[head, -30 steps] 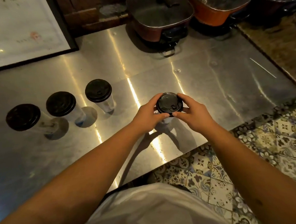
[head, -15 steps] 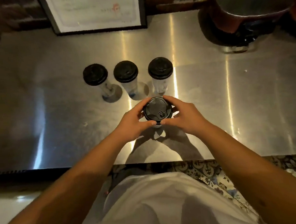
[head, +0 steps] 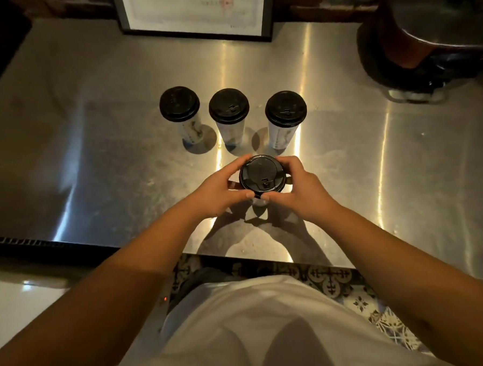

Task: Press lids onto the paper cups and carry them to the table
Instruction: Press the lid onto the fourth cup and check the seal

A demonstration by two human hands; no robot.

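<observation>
Now both hands clasp black lid [head: 262,179] on fourth paper cup [head: 258,202]: left hand [head: 219,190], right hand [head: 299,189] curled round rim, cup upright below, three lidded cups [head: 230,119] just beyond.

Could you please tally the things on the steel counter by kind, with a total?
Lidded paper cups: 4, three in a row and one gripped by the left hand and right hand
Framed documents: 1
Cooking pots: 1
Total: 6
</observation>
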